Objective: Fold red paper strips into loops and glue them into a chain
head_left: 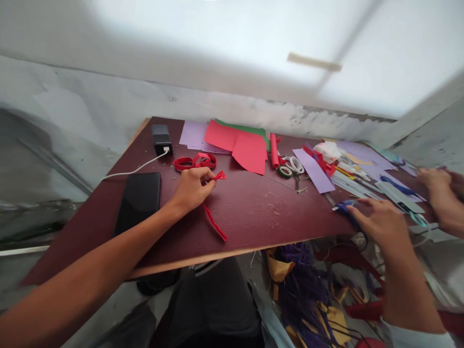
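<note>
My left hand [194, 187] pinches a narrow red paper strip [215, 223] above the left part of the table. One folded end of the strip pokes out past my fingertips, and its tail hangs down toward the table's front edge. Just behind that hand lies a looped red strip [195, 161]. On the right, my right hand [382, 223] is closed around a dark blue tool [347, 207] at the table's edge. Most of this tool is covered by my fingers, so its kind is unclear.
A black phone [139, 200] and a power bank [161, 138] with a white cable lie left. Red sheets [250, 152], a red roll [274, 151], tape rolls [285, 171] and a lilac piece [314, 170] lie behind. Another person's hands [437, 183] are far right. Scraps [297, 285] lie below.
</note>
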Available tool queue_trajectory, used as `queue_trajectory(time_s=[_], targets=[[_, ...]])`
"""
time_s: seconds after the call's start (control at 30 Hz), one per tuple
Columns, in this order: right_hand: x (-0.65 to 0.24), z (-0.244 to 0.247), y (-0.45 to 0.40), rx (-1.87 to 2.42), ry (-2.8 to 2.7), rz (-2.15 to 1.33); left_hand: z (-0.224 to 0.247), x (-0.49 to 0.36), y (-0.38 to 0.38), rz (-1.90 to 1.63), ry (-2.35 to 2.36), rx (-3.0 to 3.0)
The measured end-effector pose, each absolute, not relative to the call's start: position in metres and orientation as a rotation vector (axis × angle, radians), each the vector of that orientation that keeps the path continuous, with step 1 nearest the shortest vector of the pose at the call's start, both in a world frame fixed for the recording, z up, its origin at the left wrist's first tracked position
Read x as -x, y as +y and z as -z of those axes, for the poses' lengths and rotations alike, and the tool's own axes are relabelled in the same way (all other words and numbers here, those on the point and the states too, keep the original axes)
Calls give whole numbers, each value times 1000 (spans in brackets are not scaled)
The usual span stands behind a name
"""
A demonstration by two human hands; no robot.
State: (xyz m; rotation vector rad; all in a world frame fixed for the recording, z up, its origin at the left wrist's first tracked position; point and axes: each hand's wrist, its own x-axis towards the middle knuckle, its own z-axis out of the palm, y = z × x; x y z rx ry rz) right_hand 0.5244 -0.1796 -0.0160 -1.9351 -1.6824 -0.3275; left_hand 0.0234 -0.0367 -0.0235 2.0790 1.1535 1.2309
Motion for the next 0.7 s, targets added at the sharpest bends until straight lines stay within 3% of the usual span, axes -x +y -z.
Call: queue_trajectory(time_s=[0.33, 0.47, 0.7], targets=[[-237, 34, -177, 1343, -2209, -174, 25, -23, -38, -1246, 1229, -2017], [-227, 28, -151, 1276, -2166, -305, 24, -22, -38, -1254, 1223, -1995], [-261, 13, -83, 1097, -1480, -1065, 23, -26, -44, -1243, 1148, -1987]])
